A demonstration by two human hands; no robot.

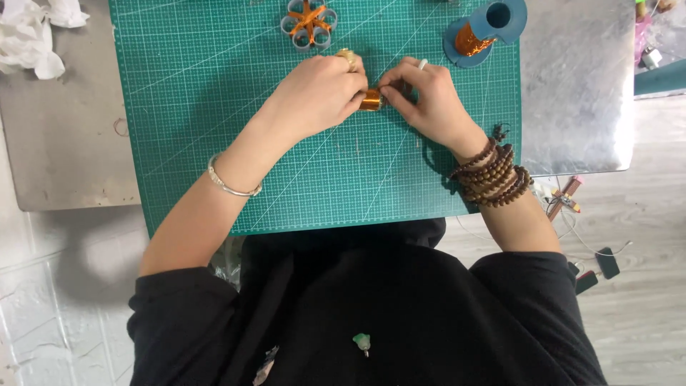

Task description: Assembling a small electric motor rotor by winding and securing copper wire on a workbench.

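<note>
From up here I see a green cutting mat (214, 107) with a white grid lying across a grey metal counter (64, 143). At the mat's far edge sits a flower-shaped piece (309, 23) made of pale blue loops bound with orange strips. To the right of it, a blue spool (486, 32) wound with shiny orange tape rests half on the mat's corner. Crumpled white paper (32, 32) is piled at the counter's far left corner. Down on the pale wooden floor (643, 300) to the right lie thin white cables (572, 229) and two small dark devices (607, 262). A small green pendant (363, 342) hangs on black clothing (371, 314) at the bottom.
</note>
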